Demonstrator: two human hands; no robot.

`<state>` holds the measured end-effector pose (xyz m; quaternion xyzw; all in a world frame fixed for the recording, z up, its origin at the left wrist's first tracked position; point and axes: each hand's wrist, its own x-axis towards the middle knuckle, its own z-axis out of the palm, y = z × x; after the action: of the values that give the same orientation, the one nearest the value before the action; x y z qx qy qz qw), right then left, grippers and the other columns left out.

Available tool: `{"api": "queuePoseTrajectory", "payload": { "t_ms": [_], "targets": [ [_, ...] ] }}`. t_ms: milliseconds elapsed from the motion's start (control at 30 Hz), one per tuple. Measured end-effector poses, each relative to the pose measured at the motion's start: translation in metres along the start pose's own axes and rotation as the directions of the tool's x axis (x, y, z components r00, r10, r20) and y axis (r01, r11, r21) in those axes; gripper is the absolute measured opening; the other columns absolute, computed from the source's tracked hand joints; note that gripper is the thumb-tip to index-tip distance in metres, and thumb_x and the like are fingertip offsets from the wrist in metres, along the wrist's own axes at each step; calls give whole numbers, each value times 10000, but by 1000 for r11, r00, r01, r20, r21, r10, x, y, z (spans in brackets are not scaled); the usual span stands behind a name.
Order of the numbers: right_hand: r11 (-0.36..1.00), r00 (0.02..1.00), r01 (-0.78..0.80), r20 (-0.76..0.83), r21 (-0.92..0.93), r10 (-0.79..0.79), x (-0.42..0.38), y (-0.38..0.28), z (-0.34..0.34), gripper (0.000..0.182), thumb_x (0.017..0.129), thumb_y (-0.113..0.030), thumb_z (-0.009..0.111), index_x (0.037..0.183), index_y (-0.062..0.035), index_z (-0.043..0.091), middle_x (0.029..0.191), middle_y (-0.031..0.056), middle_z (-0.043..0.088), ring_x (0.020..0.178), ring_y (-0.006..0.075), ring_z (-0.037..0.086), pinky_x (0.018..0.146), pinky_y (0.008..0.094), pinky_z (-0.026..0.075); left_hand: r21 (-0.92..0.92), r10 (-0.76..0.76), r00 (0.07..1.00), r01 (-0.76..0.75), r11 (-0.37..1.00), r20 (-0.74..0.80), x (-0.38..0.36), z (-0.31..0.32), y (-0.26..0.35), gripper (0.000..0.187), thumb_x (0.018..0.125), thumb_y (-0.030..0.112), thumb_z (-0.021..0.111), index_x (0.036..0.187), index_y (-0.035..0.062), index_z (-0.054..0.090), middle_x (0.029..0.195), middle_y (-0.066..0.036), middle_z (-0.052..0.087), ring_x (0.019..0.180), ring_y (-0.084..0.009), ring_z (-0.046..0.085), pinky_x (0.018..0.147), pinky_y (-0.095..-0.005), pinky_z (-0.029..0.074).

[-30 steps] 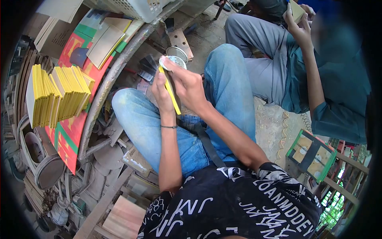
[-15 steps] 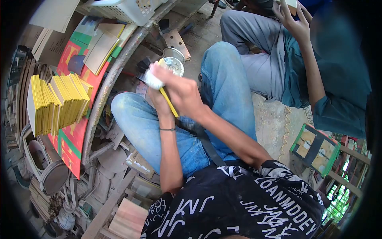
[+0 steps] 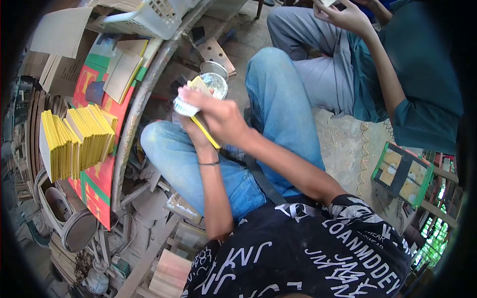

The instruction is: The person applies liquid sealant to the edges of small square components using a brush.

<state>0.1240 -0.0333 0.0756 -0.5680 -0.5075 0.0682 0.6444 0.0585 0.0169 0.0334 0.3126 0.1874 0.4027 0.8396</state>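
Observation:
A thin wooden panel with a yellow edge (image 3: 207,134) is held up in front of my knees by my left hand (image 3: 197,135), which wears a dark wristband and is closed round the panel from below. Over the panel's face, my right hand (image 3: 221,113) grips a white pad with bluish marks (image 3: 184,105); whether it is cloth or sponge I cannot make out. Part of the panel is hidden behind the right hand. Just beyond my hands stands a white tub (image 3: 219,85) with pale smears inside, its round lid (image 3: 214,68) beside it.
At left, a stack of yellow-edged panels (image 3: 79,141) stands on a red and green board (image 3: 99,191), with more panels (image 3: 121,74) behind. A white plastic basket (image 3: 149,20) sits at the table's far end. A co-worker (image 3: 417,99) sits close on my right.
My right hand and the white pad have shifted slightly left and down over the panel. The whole view has tilted a little. The co-worker's hands have moved up and left.

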Motion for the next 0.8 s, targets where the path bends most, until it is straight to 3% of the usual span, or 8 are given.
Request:
{"api": "queuePoseTrajectory", "payload": {
  "t_ms": [67, 200, 333, 433, 533, 667, 733, 800],
  "targets": [
    [987, 987, -157, -42, -16, 156, 2, 31, -1, 343, 823, 52, 500, 1146, -10, 596, 1175, 170, 593, 1139, 290, 550, 1004, 373, 412, 106, 4, 997, 3, 994, -71, -2, 14, 4, 701, 925, 563, 307, 1391, 40, 295, 1344, -126, 424, 1235, -273, 431, 1038, -367, 338],
    [996, 997, 78, 16, 32, -78, 1, -6, 4, 383, 814, 53, 497, 1174, -46, 586, 1184, 172, 584, 1123, 282, 556, 966, 346, 445, 341, 92, 994, -65, 938, -62, -6, 16, 11, 684, 931, 556, 302, 1386, 45, 304, 1356, -139, 405, 1249, -270, 413, 1055, -366, 312],
    [987, 998, -36, -59, -156, 27, 8, 29, 3, 376, 809, 67, 502, 1161, -34, 589, 1167, 155, 601, 1144, 278, 543, 997, 356, 418, 24, 27, 999, -28, 999, 40, -2, 10, 2, 621, 957, 505, 286, 1395, 65, 303, 1382, -107, 398, 1261, -257, 409, 1059, -368, 320],
    [996, 999, 31, 42, 89, -35, -3, -9, 3, 353, 831, -37, 588, 1175, 32, 560, 1210, 204, 566, 1154, 322, 539, 1021, 404, 368, 169, 137, 984, -116, 979, -116, 3, -3, -2, 680, 932, 541, 284, 1409, 56, 271, 1414, -125, 346, 1298, -271, 350, 1096, -394, 255],
    [988, 986, -152, -70, -20, 151, 8, 39, -2, 344, 837, 46, 482, 1158, -24, 585, 1186, 168, 582, 1171, 282, 511, 1012, 349, 400, 96, -14, 1000, 14, 995, 1, -3, 5, 3, 709, 921, 560, 288, 1402, 39, 272, 1414, -151, 333, 1295, -288, 349, 1091, -400, 261],
    [1000, 1000, 24, 3, -14, -24, 1, 3, -2, 381, 838, 26, 481, 1201, -59, 561, 1182, 157, 589, 1135, 292, 541, 960, 348, 445, 109, 47, 996, -38, 993, -82, -2, 13, 9, 725, 917, 573, 292, 1401, 33, 274, 1387, -155, 380, 1284, -293, 368, 1088, -403, 269],
    [980, 980, -195, -41, -47, 193, 5, 31, -4, 360, 845, -4, 492, 1188, -69, 577, 1188, 153, 584, 1127, 297, 546, 964, 340, 443, 65, -35, 999, 38, 997, -41, -6, 6, 6, 689, 932, 541, 283, 1391, 29, 297, 1387, -141, 384, 1275, -280, 383, 1080, -388, 285],
    [981, 986, -150, -90, -121, 140, 0, 30, 2, 342, 846, -10, 497, 1174, -59, 582, 1171, 162, 591, 1114, 295, 555, 955, 339, 450, 76, 16, 1000, -14, 997, -26, -1, 0, 0, 675, 936, 530, 279, 1385, 27, 305, 1377, -141, 390, 1263, -281, 396, 1073, -388, 295]
  ]
}}
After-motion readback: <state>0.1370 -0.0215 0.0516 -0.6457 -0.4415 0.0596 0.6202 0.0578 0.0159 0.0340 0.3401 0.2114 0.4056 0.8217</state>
